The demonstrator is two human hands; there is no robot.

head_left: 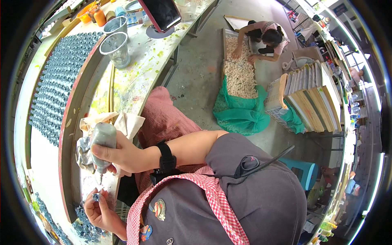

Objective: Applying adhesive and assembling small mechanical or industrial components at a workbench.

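Observation:
My right hand is wrapped round a grey-green squeeze bottle, tipped so its thin nozzle points down. Just below the nozzle, my left hand pinches a small dark blue-grey piece between its fingertips. A small gap appears between nozzle and piece. Beside and beneath the left hand lies a heap of similar dark pieces. Crumpled cream cloth lies behind the bottle. To the left, many like pieces stand in rows on a white board with a reddish-brown edge.
Two clear plastic cups and a phone on a stand occupy the paint-spotted table. Across the floor, another person reaches into a tray of pale pieces beside green netting. Stacked frames and a blue stool stand right.

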